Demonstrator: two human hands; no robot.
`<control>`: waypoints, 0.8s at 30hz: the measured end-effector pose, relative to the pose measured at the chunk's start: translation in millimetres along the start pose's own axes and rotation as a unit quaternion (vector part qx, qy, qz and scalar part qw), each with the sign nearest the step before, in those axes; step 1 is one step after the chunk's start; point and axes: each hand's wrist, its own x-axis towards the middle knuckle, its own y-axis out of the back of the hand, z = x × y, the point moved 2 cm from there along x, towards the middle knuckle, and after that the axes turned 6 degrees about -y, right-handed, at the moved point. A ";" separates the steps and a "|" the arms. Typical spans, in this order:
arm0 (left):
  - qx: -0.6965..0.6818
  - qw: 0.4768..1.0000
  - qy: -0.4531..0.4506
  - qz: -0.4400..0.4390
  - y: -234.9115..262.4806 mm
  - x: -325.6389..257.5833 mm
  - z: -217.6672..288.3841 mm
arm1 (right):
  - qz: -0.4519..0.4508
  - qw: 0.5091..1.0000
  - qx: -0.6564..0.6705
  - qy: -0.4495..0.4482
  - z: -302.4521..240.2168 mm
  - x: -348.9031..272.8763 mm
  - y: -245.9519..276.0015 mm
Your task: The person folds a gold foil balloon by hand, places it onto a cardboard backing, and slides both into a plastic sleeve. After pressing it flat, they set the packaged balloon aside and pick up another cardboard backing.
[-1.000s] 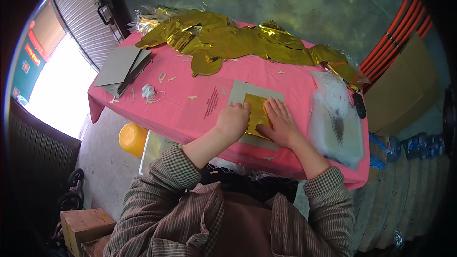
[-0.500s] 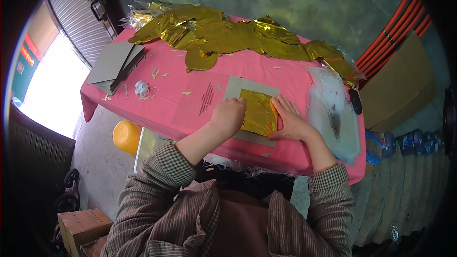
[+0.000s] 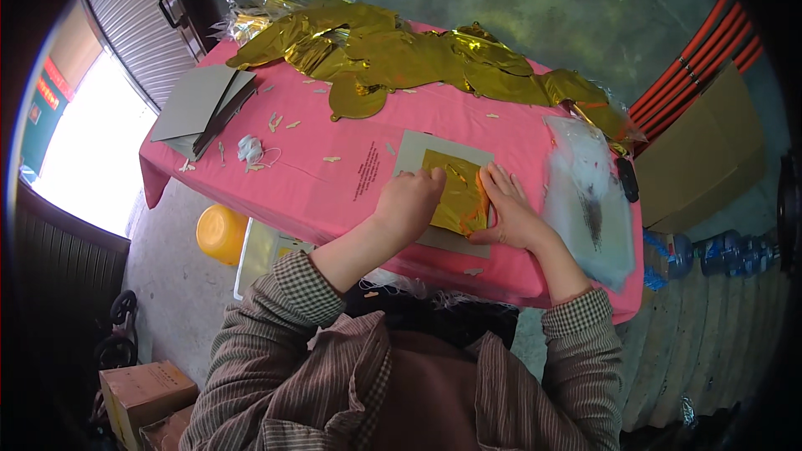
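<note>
A folded sheet of shiny gold foil (image 3: 458, 197) lies on a grey cardboard sheet (image 3: 451, 144) on the pink-covered table. Its surface is creased, and orange reflections show along its right side. My left hand (image 3: 411, 203) is closed in a fist at the foil's left side, knuckles over it. Whether it holds something small is hidden. Flat along the foil's right edge rests my right hand (image 3: 511, 210), fingers stretched and thumb apart, partly on the foil and cardboard.
Flattened gold foil balloons (image 3: 409, 58) spread along the far edge. Grey cardboard sheets (image 3: 188, 104) and a bundle of white string (image 3: 249, 149) are at left. Clear plastic bags (image 3: 589, 225) and a black object (image 3: 626, 179) are at right. A yellow bucket (image 3: 220, 234) stands below.
My left fist has shifted slightly to the right and up over the foil, which shows a new bright crease. My right hand stays at the foil's right edge.
</note>
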 end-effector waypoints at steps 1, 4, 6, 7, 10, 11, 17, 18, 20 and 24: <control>-0.005 1.000 -0.011 0.002 -0.5 -1.3 0.1 | -0.003 1.000 -0.001 -0.002 -1.5 0.9 -0.5; 0.016 0.999 -0.041 0.008 3.8 -1.3 0.4 | -0.006 1.000 0.000 -0.009 -6.9 4.0 1.3; 0.025 0.999 -0.045 0.004 7.7 -3.2 0.3 | -0.009 1.000 -0.001 -0.006 -9.2 8.0 -1.4; 0.033 0.998 -0.050 0.001 8.6 -3.7 0.4 | -0.011 1.000 -0.004 -0.005 -9.9 9.6 -2.3; 0.013 0.996 -0.086 0.015 7.3 -6.2 -1.9 | -0.008 1.000 -0.019 0.012 -12.2 13.5 -2.7; 0.013 0.996 -0.086 0.015 7.8 -6.4 -3.4 | -0.008 1.000 -0.018 0.013 -11.5 13.5 -3.6; -0.109 0.992 -0.053 -0.027 42.0 -6.9 -51.2 | -0.018 0.999 -0.028 0.009 -9.9 14.2 -3.1; -0.084 0.993 -0.078 -0.041 42.1 -13.2 -65.5 | -0.021 0.999 -0.028 0.012 -12.1 15.0 -3.0; -0.060 0.991 -0.103 -0.053 35.3 -12.7 -74.8 | -0.022 0.999 -0.031 0.014 -10.9 16.6 -1.5; -0.125 0.970 -0.111 -0.176 25.9 -9.5 -76.9 | -0.024 0.999 -0.029 0.019 -9.3 17.6 -3.1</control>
